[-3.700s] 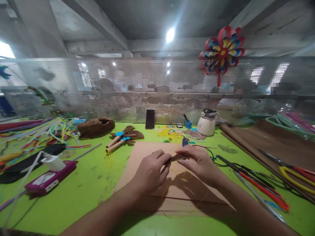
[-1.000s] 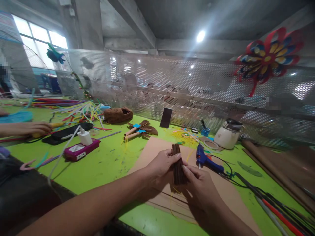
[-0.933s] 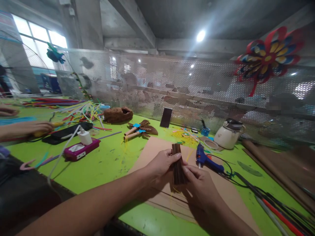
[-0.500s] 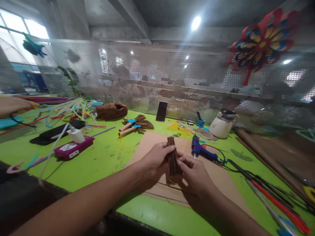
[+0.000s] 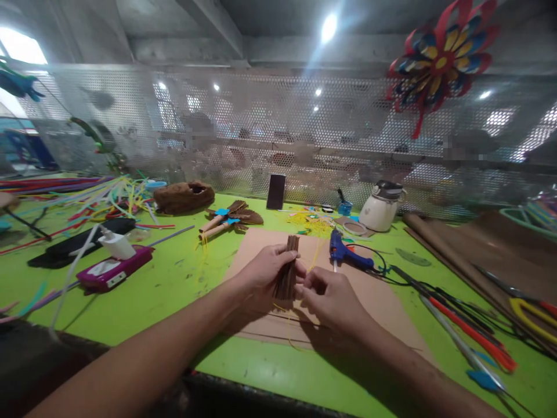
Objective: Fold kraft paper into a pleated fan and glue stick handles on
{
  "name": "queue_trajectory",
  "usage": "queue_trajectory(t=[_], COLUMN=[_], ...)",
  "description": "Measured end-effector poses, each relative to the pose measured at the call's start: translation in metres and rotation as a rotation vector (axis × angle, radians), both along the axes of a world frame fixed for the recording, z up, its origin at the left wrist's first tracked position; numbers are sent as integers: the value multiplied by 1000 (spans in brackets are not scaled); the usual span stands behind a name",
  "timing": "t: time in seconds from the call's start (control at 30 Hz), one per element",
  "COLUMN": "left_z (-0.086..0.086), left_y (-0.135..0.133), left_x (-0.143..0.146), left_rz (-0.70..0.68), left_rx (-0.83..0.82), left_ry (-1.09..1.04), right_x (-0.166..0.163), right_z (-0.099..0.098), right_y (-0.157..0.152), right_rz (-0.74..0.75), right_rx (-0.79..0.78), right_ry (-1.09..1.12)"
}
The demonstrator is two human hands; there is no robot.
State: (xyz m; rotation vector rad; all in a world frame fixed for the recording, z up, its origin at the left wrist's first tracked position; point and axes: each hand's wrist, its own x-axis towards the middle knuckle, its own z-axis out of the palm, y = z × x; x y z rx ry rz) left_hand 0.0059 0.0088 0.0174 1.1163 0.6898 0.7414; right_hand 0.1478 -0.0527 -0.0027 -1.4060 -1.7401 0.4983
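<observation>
A narrow bundle of brown pleated paper (image 5: 287,276) stands nearly upright over a cardboard sheet (image 5: 250,255). My left hand (image 5: 270,268) is closed around it, thumb pressed across the front near the top. At the lower right edge of the bundle is my right hand (image 5: 328,295), its fingers curled into a pinch; what lies between the fingertips, if anything, is hidden. Thin yellow string (image 5: 290,331) trails below the bundle over the cardboard. Just beyond my right hand, a blue glue gun (image 5: 352,255) rests on the cardboard's far right part.
On the green table (image 5: 169,302) are a purple power strip (image 5: 115,270), brown winged pieces (image 5: 235,215), an upright phone (image 5: 275,191) and a white kettle (image 5: 380,209). Scissors (image 5: 528,313), cables and brown paper (image 5: 491,249) lie right. Another person's hand (image 5: 6,200) shows far left.
The camera has turned a little to the right. The bundle's lower end has tilted leftward in my left hand. My right fingers have drawn tighter together by its lower edge.
</observation>
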Motion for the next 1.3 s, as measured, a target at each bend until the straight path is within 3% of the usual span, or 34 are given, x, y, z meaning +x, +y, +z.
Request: queue_trajectory(t=[0.1,0.2,0.33,0.4,0.5,0.7,0.83,0.93,1.03,1.2,1.3], left_z=[0,2,6,6,6,16,32,39,42,45,47], left_y=[-2,-9,-13,-13,-13,-18,-6,7,15,23,34], left_x=[-4,-6,-8,-9,-10,-13,-24,-33,-39,-55,-66], left_rz=[-148,-333,-494,-527,-564,-627,-549,-429,-285,-108,5], left_rx=[81,71,60,49,45,-16,16,15,49,373,587], left_ry=[62,141,251,285,297,316,300,179,98,198,382], right_x=[13,27,37,39,39,35,41,49,54,50,48], right_z=[18,36,47,46,43,37,38,40,39,39,40], right_y=[1,1,-2,-4,-6,-9,-6,1,5,6,4], right_rz=[-55,75,376,449,470,439,398,261,112,93,49], right_rx=[279,475,344,234,170,259,287,323,253,13,-10], right_ry=[-112,-250,-449,-493,-524,-568,-514,-400,-175,307,338])
